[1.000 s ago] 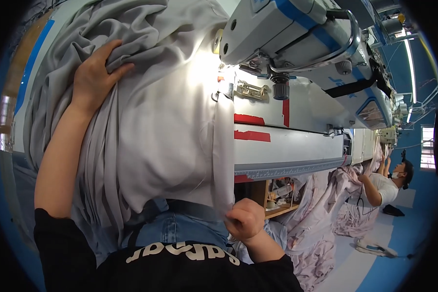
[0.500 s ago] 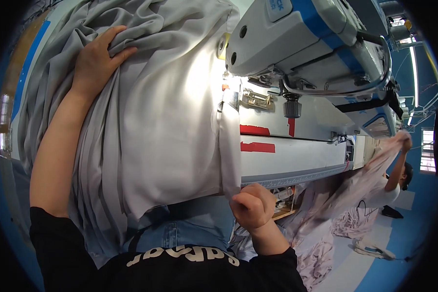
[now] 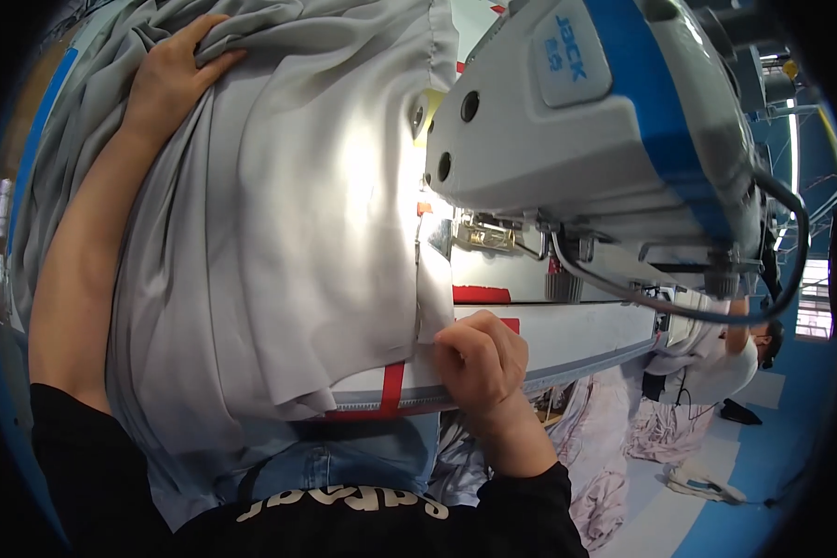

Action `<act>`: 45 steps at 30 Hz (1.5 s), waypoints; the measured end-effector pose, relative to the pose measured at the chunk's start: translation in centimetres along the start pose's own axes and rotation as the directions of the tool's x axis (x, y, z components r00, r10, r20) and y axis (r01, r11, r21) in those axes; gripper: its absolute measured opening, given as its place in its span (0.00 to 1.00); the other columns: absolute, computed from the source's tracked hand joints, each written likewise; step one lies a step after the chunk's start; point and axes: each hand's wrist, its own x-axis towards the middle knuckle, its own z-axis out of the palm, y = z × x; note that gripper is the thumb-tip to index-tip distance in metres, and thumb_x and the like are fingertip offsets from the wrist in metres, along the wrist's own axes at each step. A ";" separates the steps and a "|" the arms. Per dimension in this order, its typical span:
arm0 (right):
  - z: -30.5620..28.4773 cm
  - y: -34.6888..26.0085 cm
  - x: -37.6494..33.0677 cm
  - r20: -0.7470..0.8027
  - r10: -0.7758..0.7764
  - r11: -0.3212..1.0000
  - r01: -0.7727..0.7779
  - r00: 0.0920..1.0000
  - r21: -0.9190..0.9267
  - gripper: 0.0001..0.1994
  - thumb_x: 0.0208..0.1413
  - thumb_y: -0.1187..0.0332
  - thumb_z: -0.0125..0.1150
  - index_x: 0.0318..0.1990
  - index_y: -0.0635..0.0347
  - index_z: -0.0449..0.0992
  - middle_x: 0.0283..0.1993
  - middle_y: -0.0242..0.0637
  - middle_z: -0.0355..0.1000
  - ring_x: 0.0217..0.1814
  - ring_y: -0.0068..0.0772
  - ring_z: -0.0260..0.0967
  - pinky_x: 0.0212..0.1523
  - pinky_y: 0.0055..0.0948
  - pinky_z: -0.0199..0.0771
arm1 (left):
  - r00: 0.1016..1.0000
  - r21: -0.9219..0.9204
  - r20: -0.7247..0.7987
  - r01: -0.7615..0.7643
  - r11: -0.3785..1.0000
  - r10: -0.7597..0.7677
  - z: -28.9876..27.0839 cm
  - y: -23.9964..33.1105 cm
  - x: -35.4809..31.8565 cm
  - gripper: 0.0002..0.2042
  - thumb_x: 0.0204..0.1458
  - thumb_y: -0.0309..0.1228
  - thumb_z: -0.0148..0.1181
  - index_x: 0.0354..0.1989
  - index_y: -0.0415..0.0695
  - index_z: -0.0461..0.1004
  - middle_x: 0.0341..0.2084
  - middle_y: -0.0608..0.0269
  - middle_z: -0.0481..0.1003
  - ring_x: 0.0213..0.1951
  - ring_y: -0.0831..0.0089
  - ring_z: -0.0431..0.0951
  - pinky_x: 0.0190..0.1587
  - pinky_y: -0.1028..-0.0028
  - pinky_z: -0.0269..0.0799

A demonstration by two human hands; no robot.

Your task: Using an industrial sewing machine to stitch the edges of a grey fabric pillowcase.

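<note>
A large sheet of light grey fabric [image 3: 316, 232] lies across the sewing machine bed and bunches into folds at the left. My left hand [image 3: 169, 84] rests on those folds at the far left, thumb and forefinger apart. At the fabric's near right corner, my right hand [image 3: 482, 361] is closed with the folded edge pinched in its curled fingers. That edge runs away from it, beside the lit needle area of the white and blue sewing machine [image 3: 567, 121]. The machine head hides the needle itself.
A ruler strip [image 3: 577, 372] borders the table's near edge, and red tape [image 3: 392, 389] crosses it. A bent metal rod [image 3: 707, 312] juts from the machine at right. Beyond, another person [image 3: 716, 367] is near heaped pale cloth [image 3: 597, 418] on the floor.
The fabric's near edge has moved away from me, uncovering red tape on the table edge. My right hand has moved slightly forward with it. The other person's raised pale cloth has come down.
</note>
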 end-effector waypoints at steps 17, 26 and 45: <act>0.6 1.2 -0.3 0.011 0.193 0.972 -0.193 0.981 0.133 0.09 0.42 0.81 0.61 0.30 0.58 0.70 0.22 0.34 0.69 0.19 0.31 0.66 0.19 0.25 0.64 | 0.994 0.077 -0.100 -0.042 0.996 0.049 2.2 -3.6 2.9 0.18 0.49 0.40 0.63 0.45 0.46 0.72 0.36 0.55 0.77 0.40 0.54 0.77 0.41 0.63 0.72; 0.8 3.1 -1.3 0.010 0.193 0.968 -0.192 0.981 0.162 0.08 0.44 0.80 0.61 0.33 0.60 0.72 0.22 0.35 0.67 0.18 0.28 0.63 0.18 0.22 0.62 | 0.996 0.116 -0.083 0.018 0.993 -0.008 2.8 -3.5 2.6 0.18 0.48 0.42 0.63 0.45 0.47 0.72 0.37 0.55 0.77 0.40 0.54 0.77 0.41 0.63 0.73; 4.8 -8.5 -1.0 0.367 -0.401 0.872 0.228 0.839 0.432 0.16 0.42 0.69 0.57 0.42 0.54 0.71 0.30 0.34 0.64 0.32 0.38 0.66 0.33 0.36 0.66 | 0.905 -0.261 0.183 0.420 0.869 -0.383 -15.9 -3.9 -8.8 0.22 0.55 0.38 0.57 0.55 0.40 0.67 0.54 0.52 0.67 0.51 0.68 0.72 0.51 0.72 0.68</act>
